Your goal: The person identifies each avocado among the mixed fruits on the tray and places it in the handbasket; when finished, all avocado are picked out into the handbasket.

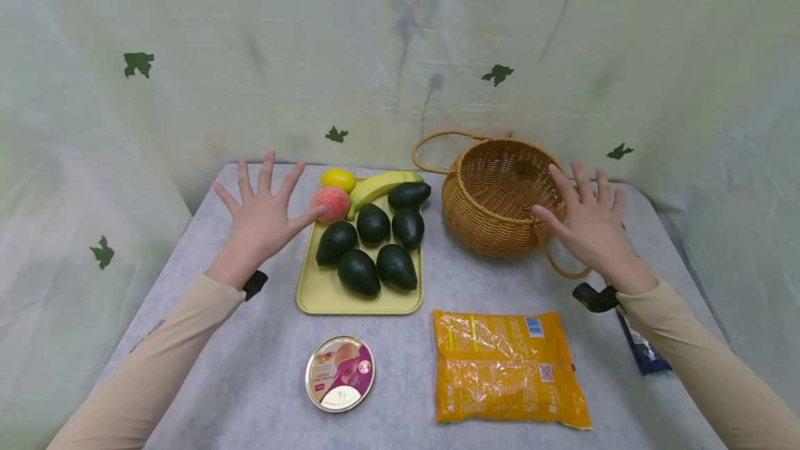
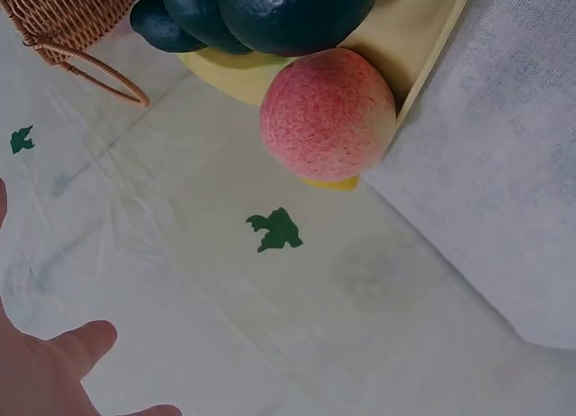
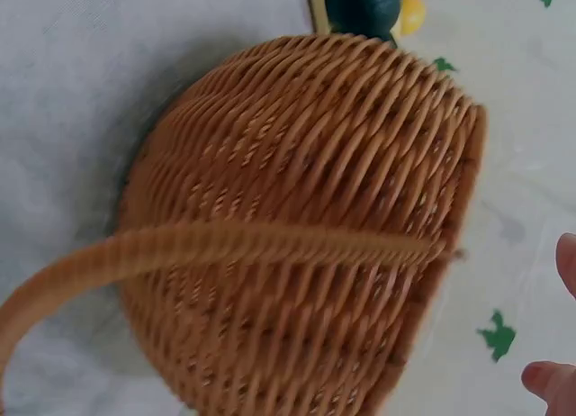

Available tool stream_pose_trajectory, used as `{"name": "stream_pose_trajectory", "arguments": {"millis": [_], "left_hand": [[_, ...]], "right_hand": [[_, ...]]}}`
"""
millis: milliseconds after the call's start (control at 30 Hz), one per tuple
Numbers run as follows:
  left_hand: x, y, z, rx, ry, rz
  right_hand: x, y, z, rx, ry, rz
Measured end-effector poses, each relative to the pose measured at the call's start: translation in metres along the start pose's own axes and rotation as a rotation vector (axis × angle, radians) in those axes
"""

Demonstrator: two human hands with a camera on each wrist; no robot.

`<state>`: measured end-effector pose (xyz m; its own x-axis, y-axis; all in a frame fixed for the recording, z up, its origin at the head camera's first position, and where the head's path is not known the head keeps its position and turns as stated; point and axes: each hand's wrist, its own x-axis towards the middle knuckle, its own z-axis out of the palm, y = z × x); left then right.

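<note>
My left hand (image 1: 259, 221) is held up with its fingers spread, to the left of a pale yellow tray (image 1: 359, 303); it holds nothing. On the tray lie several dark green avocados (image 1: 359, 273), a banana (image 1: 382, 186), a pinkish peach (image 1: 330, 204) and a lemon (image 1: 338, 180). In the head view the left thumb overlaps the peach's edge; contact cannot be told. My right hand (image 1: 590, 224), also spread and holding nothing, hovers by the right side of a brown wicker basket (image 1: 487, 231), which fills much of the right wrist view.
Near the front lie a round tin (image 1: 340, 373) with a purple label and an orange plastic packet (image 1: 509, 370). A dark blue packet (image 1: 646, 353) is partly hidden under the right forearm. A pale curtain (image 1: 350, 54) with green leaf shapes hangs behind the table.
</note>
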<state>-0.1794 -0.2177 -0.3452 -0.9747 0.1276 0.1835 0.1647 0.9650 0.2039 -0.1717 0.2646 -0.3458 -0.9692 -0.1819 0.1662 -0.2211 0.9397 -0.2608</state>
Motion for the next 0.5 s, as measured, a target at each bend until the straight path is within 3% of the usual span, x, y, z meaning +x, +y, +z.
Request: {"name": "stream_pose_trajectory", "arguments": {"millis": [267,367,500], "left_hand": [[-0.007,-0.005,-0.001,-0.042,0.000,0.013],[-0.010,-0.008,0.002,-0.109,-0.027,0.042],[-0.017,-0.016,0.012,-0.251,-0.063,0.084]], "right_hand": [[0.012,-0.031,0.000,0.025,0.028,-0.104],[0.018,-0.044,0.003,0.076,0.049,-0.198],[0.027,-0.061,0.010,0.229,0.034,-0.340]]}}
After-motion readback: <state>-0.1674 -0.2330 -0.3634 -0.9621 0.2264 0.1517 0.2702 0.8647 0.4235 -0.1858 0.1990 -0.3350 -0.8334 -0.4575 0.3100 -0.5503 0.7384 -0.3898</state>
